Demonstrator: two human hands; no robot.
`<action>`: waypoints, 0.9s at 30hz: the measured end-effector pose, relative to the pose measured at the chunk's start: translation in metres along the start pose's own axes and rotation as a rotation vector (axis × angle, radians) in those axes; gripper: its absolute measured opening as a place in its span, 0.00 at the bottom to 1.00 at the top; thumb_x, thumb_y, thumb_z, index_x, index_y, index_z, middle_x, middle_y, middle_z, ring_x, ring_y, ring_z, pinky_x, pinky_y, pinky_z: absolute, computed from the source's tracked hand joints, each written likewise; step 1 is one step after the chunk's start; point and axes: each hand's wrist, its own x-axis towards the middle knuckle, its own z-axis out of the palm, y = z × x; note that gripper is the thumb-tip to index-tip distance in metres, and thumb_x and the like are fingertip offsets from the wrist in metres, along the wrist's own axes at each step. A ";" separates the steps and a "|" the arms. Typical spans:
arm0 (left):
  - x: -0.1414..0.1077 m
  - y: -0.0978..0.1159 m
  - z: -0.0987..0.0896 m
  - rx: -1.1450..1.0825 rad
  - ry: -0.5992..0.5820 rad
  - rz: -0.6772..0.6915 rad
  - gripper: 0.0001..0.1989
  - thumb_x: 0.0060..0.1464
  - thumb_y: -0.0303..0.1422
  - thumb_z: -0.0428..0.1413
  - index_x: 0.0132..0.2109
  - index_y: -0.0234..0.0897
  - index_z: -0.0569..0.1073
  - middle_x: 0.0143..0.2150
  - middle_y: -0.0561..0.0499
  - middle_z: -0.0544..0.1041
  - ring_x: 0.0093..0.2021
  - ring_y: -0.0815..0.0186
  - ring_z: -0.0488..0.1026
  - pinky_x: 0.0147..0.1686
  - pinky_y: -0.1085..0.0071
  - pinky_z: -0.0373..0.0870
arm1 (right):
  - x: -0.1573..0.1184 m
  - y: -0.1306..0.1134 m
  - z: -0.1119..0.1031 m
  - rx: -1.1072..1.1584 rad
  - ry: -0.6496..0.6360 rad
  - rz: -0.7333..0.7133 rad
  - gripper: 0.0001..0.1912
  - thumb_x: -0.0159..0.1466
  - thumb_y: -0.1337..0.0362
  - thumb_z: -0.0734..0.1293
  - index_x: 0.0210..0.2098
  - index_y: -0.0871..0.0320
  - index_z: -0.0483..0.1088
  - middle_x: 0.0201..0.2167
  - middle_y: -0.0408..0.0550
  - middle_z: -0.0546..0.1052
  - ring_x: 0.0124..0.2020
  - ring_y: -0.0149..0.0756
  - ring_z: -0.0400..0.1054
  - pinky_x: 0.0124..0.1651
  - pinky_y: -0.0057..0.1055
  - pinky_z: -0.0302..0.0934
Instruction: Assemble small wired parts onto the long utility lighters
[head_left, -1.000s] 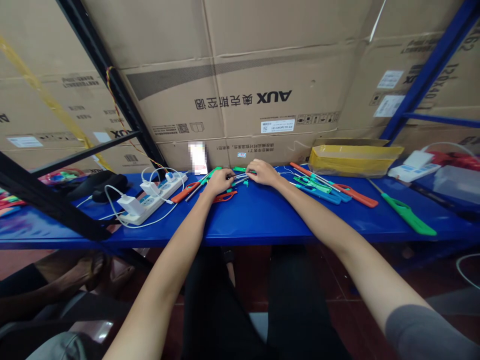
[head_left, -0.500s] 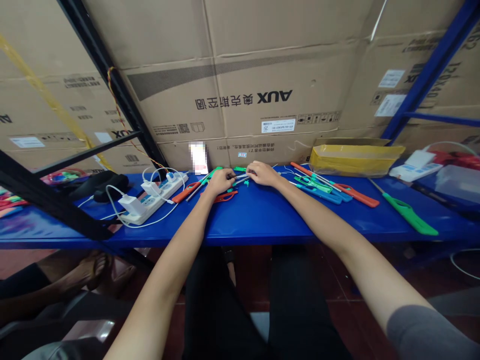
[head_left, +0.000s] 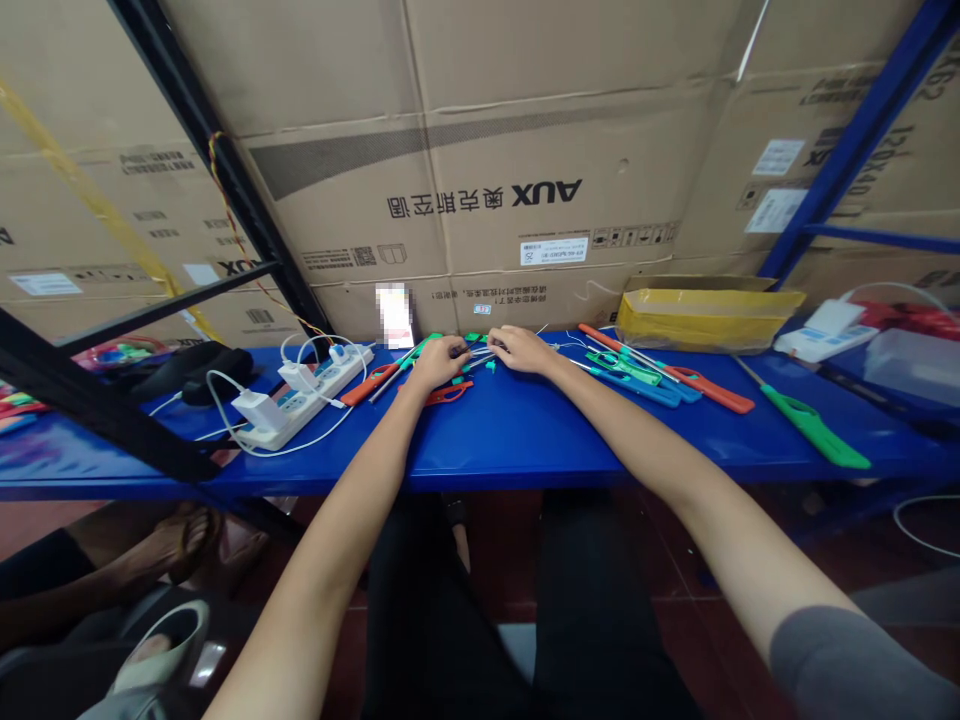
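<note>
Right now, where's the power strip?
In the head view, the white power strip lies on the blue shelf, left of the left hand, with white chargers plugged into it.

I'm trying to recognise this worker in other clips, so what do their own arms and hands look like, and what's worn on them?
The left hand and right hand are bare, with no gloves and no watch or ring that I can make out. Both forearms are bare too. A grey short sleeve shows on the right upper arm.
</note>
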 end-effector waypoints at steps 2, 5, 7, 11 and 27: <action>0.000 0.001 0.000 -0.003 -0.003 0.003 0.11 0.67 0.40 0.61 0.41 0.41 0.85 0.44 0.44 0.90 0.43 0.54 0.82 0.48 0.63 0.77 | 0.000 -0.001 0.000 0.003 -0.001 -0.010 0.10 0.78 0.66 0.66 0.52 0.54 0.80 0.46 0.55 0.84 0.47 0.49 0.76 0.52 0.38 0.66; 0.000 0.002 0.000 0.012 -0.017 0.018 0.12 0.68 0.40 0.60 0.42 0.40 0.86 0.43 0.45 0.90 0.41 0.55 0.82 0.47 0.64 0.76 | 0.000 -0.001 0.001 0.002 -0.002 -0.028 0.10 0.78 0.65 0.67 0.50 0.54 0.81 0.46 0.55 0.85 0.49 0.50 0.77 0.53 0.39 0.66; 0.000 0.002 0.001 0.029 -0.026 0.031 0.13 0.68 0.39 0.60 0.40 0.40 0.86 0.41 0.45 0.89 0.41 0.55 0.81 0.46 0.65 0.76 | 0.001 -0.002 0.001 -0.004 -0.003 -0.039 0.10 0.79 0.65 0.66 0.50 0.55 0.82 0.45 0.55 0.85 0.49 0.49 0.77 0.54 0.39 0.66; 0.000 0.001 0.001 0.012 -0.026 0.038 0.13 0.68 0.39 0.60 0.40 0.39 0.87 0.42 0.44 0.89 0.41 0.55 0.82 0.47 0.64 0.76 | 0.002 -0.003 0.001 -0.002 -0.010 -0.062 0.11 0.80 0.64 0.66 0.49 0.55 0.82 0.45 0.55 0.85 0.50 0.49 0.77 0.55 0.39 0.66; -0.001 -0.003 -0.004 0.040 -0.027 0.042 0.14 0.70 0.40 0.59 0.39 0.40 0.86 0.41 0.43 0.88 0.42 0.52 0.82 0.48 0.61 0.75 | 0.003 0.014 0.000 -0.019 -0.005 -0.057 0.14 0.80 0.64 0.67 0.49 0.55 0.87 0.47 0.57 0.88 0.51 0.51 0.76 0.58 0.44 0.68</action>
